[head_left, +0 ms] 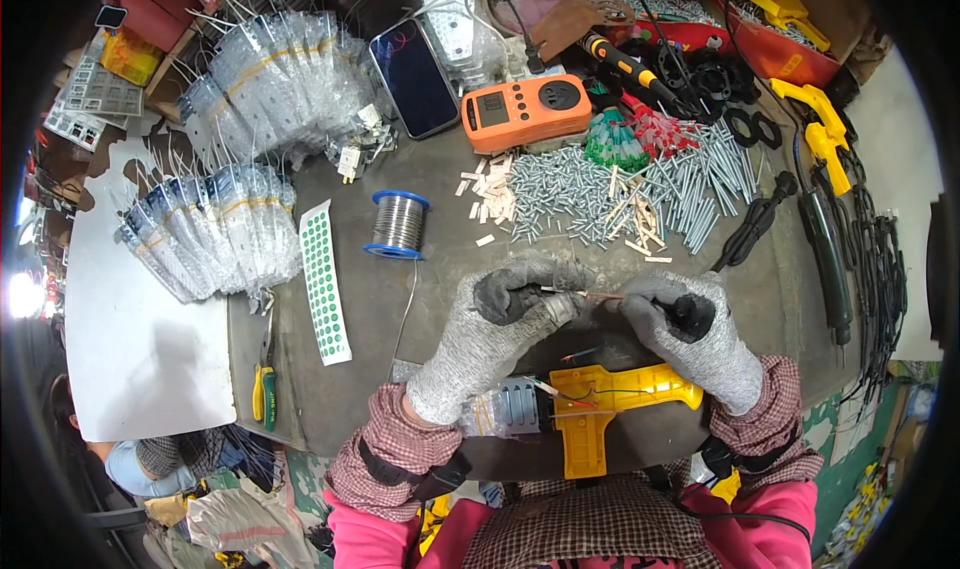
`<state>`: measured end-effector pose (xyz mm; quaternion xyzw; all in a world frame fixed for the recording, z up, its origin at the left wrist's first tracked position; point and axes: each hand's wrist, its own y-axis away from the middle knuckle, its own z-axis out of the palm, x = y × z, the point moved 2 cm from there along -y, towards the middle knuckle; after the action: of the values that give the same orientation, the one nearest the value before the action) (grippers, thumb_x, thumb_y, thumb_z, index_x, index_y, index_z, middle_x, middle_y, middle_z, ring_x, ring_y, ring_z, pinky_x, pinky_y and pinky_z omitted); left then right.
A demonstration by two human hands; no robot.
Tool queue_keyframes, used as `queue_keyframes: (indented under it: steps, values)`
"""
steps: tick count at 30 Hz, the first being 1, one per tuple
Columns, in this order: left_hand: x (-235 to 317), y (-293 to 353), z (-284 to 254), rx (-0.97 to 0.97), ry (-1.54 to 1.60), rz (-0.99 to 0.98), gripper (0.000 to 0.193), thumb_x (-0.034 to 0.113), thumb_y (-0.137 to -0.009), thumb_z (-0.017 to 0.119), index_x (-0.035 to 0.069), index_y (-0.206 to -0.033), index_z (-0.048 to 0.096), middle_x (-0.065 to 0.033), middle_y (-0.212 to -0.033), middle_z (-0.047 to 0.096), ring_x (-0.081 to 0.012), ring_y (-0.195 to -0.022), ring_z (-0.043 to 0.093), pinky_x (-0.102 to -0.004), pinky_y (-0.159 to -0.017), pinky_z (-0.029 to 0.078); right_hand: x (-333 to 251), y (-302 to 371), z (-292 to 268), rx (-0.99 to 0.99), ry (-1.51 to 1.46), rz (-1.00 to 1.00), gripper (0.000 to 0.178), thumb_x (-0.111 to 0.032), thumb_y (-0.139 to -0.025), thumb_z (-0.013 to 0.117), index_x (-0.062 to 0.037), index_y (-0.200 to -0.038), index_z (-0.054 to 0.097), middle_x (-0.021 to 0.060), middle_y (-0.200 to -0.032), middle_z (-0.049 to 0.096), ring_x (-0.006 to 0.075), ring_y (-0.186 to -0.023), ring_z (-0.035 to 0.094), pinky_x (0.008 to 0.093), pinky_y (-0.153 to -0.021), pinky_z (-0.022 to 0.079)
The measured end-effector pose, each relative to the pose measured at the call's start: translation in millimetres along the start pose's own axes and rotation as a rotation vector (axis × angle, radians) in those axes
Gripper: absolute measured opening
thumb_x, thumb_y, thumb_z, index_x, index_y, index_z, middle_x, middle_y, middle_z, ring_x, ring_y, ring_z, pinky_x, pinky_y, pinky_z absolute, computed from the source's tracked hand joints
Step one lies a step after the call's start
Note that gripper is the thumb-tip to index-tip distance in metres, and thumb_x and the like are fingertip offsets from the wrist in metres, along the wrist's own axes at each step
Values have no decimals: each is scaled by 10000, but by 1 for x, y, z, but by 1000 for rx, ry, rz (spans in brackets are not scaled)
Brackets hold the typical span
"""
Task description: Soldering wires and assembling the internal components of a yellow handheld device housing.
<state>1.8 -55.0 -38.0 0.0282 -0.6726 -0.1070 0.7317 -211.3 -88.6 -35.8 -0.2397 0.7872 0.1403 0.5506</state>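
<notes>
Both my hands wear grey gloves with dark palms and meet above the table's near part. My left hand is closed in a pinch, with a thin pale wire end showing at its fingertips. Opposite it, my right hand pinches a thin reddish-brown wire. The two wire ends come close together; whether they touch I cannot tell. Below them lies a yellow plastic tool housing, handle toward the right. A grey cylindrical part in clear wrap sits at its left, with thin red and white wires across the housing.
Heaped screws lie beyond my hands, before an orange meter and a phone. At left are a solder spool, a green-dot sticker sheet, wrapped bundles and a yellow-green handled tool. A soldering iron hangs at right.
</notes>
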Motion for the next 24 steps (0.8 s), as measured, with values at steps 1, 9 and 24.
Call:
queue_keyframes:
  steps: [1, 9, 24]
  values:
    - [-1, 1, 1, 3, -1, 0, 174, 39, -899, 712, 30, -1072, 730, -50, -957, 684, -142, -929, 642, -290, -856, 510, -2, -1, 1, -2, -1, -2, 118, -76, -930, 631, -3, -992, 698, 38, -745, 642, 73, -671, 558, 267, -622, 488]
    - [-5, 4, 9, -12, -212, 202, 159, 27, -889, 721, 18, -1049, 727, -63, -969, 689, -135, -916, 634, -283, -834, 508, 0, -4, 0, -166, 86, 16, 261, -156, -978, 599, -56, -1208, 669, 112, -793, 678, 153, -624, 609, 303, -608, 503]
    - [4, 5, -2, -39, -112, 42, 309, 26, -896, 723, 16, -1176, 592, -61, -1093, 625, -118, -1027, 604, -269, -927, 505, -4, -8, 10, 26, 178, 41, 184, -66, -944, 585, -71, -1119, 642, 119, -764, 636, 219, -683, 653, 340, -644, 509]
